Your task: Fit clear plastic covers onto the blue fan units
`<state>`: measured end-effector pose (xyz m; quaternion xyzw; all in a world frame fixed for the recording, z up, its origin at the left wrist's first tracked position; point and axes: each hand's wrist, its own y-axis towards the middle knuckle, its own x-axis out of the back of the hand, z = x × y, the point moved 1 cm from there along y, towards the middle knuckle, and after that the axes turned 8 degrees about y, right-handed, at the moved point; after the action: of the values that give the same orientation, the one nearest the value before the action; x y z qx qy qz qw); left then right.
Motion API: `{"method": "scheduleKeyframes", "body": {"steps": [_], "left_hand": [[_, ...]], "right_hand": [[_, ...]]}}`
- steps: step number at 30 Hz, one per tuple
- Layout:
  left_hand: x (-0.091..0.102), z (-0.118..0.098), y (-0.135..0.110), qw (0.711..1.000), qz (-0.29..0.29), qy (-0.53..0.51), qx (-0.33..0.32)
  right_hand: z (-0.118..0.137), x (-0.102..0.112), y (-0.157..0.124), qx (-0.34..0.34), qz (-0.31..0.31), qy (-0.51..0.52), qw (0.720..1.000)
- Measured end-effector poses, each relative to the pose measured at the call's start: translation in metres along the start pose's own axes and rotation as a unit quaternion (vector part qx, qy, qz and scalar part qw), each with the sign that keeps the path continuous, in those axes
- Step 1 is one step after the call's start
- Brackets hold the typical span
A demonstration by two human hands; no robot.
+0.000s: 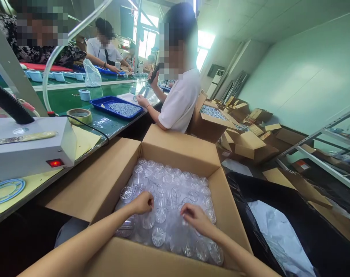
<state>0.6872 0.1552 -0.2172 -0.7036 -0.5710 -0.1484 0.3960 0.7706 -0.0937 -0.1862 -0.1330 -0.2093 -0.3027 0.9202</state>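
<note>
Below me stands an open cardboard box (177,148) packed with rows of clear plastic cups (158,236). A thin, hazy plastic film (175,227) lies over part of them. My left hand (142,202) is over the left half of the box, fingers curled in, pinching the film. Over the right half, my right hand (197,218) has its thumb and fingertips together on the same film. Both hands are just above the cups, with a gap between them. The film's edges are hard to make out against the cups.
On the left a green workbench (105,89) holds a white machine (30,144), a tape roll (79,116) and a blue tray (117,107). A co-worker (177,96) stands beyond the box. To the right are a black-lined container (302,215), a metal rack (322,142) and stacked cartons (247,142).
</note>
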Motion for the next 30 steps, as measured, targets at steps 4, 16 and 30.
{"method": "scheduleKeyframes", "body": {"steps": [4, 16, 30], "left_hand": [[0.011, -0.001, 0.000, 1.000, -0.004, 0.005, -0.007], [0.019, -0.013, -0.010, 0.991, 0.010, -0.124, -0.053], [0.035, -0.017, -0.012, 0.967, -0.125, -0.222, -0.004]], "right_hand": [[0.012, 0.020, 0.009, 0.005, -0.068, 0.042, 0.997], [0.043, 0.012, 0.047, 0.027, -0.147, -0.006, 0.989], [0.004, -0.103, 0.006, -0.089, 0.127, -0.210, 0.965]]}}
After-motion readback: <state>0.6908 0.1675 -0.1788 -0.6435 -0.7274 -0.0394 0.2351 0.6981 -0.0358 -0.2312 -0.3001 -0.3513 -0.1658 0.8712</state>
